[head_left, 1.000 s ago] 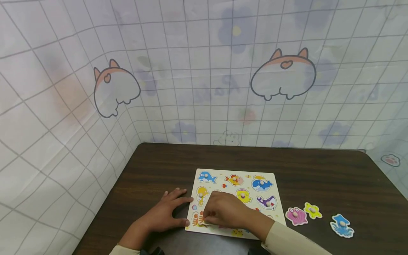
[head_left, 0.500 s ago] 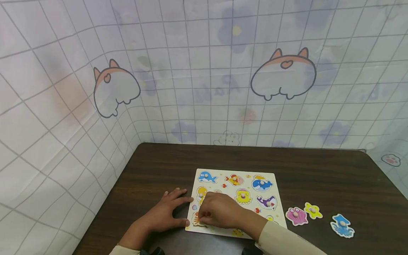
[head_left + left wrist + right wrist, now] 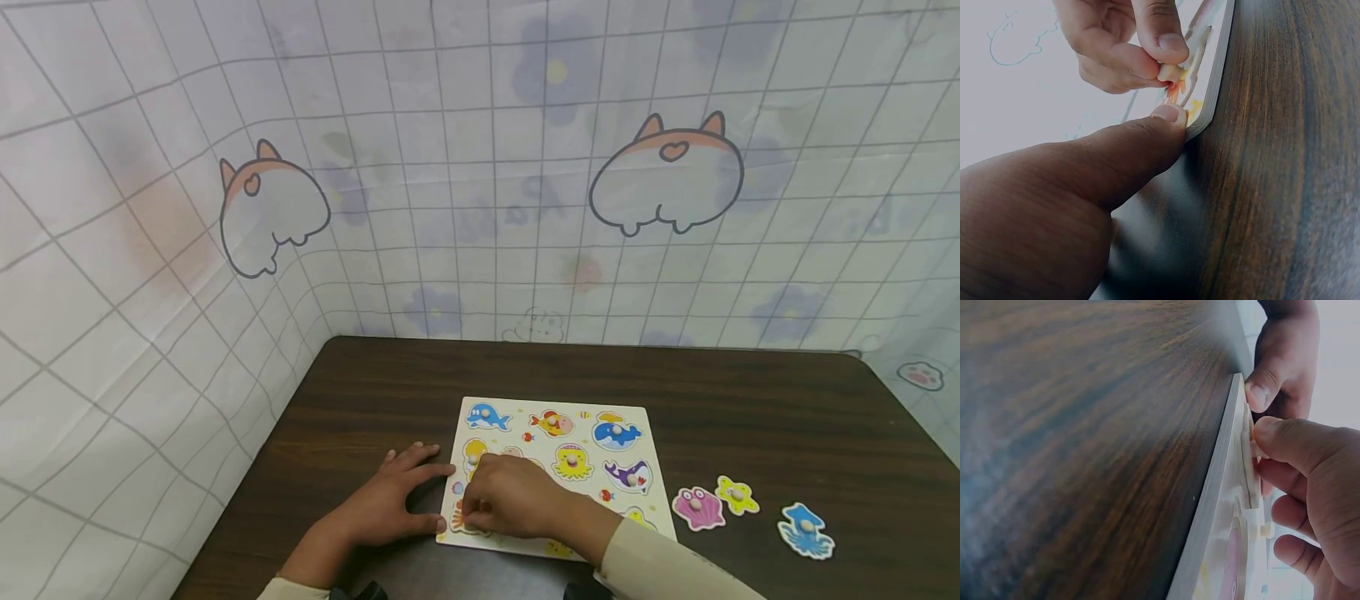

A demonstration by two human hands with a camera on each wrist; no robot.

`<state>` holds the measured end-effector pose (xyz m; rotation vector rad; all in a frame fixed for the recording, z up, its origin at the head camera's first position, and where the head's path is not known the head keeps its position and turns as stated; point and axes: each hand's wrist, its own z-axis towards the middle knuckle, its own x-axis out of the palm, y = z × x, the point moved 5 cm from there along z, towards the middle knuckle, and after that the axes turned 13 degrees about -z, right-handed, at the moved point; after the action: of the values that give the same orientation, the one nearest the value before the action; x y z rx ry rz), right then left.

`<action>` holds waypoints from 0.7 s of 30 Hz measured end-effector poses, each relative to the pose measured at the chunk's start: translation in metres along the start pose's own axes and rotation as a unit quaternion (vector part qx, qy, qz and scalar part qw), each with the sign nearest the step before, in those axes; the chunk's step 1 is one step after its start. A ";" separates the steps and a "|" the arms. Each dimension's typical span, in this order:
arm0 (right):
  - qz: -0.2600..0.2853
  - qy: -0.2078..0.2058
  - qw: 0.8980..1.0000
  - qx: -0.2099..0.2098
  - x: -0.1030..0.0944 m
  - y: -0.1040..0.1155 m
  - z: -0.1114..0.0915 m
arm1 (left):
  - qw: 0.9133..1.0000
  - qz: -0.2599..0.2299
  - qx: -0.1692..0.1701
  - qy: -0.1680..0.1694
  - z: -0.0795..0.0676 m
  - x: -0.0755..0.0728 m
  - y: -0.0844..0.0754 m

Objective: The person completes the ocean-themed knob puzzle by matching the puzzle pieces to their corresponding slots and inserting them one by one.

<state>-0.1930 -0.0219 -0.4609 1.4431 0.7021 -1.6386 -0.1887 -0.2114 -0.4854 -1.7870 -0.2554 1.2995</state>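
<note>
Near the lower left corner of a cream puzzle board, my right hand pinches a small round wooden knob between thumb and fingertips. The knob belongs to an orange crab puzzle piece, mostly hidden under the fingers in the head view. From the right wrist view, the piece's edge shows close against the board's face. My left hand lies with fingers spread at the board's left side. Its thumb presses on the corner beside the crab piece.
To the board's right lie a pink shell piece, a yellow star piece and a blue squid piece. Several knobbed sea-animal pieces, such as a yellow octopus, sit in the board. The dark table meets a patterned curtain behind.
My right hand has shifted slightly left with the crab piece, toward the board's lower left corner. The left hand has stayed in place.
</note>
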 end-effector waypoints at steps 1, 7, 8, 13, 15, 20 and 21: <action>0.001 0.002 1.000 0.002 0.001 0.000 0.000 | 1.000 0.000 -0.001 0.000 0.000 0.000 0.000; 0.011 -0.003 1.000 0.003 0.001 0.001 -0.001 | 1.000 0.001 -0.010 0.002 0.000 0.001 0.001; 0.011 -0.004 1.000 0.002 0.000 0.001 -0.002 | 1.000 0.001 -0.010 0.001 -0.001 0.001 0.001; 0.010 0.006 1.000 0.001 0.000 0.001 -0.003 | 1.000 0.003 -0.008 0.001 0.000 0.002 0.001; 0.004 0.010 1.000 0.000 -0.001 0.000 -0.004 | 1.000 0.002 -0.006 0.002 0.000 0.002 0.001; -0.014 0.000 1.000 -0.010 -0.004 -0.003 -0.009 | 1.000 -0.006 -0.003 0.002 0.000 0.001 0.000; -0.014 -0.001 1.000 -0.012 -0.004 -0.004 -0.011 | 1.000 -0.006 -0.004 0.002 0.000 0.001 -0.001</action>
<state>-0.1907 -0.0102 -0.4591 1.4198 0.7414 -1.6465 -0.1887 -0.2105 -0.4854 -1.7918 -0.2685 1.2867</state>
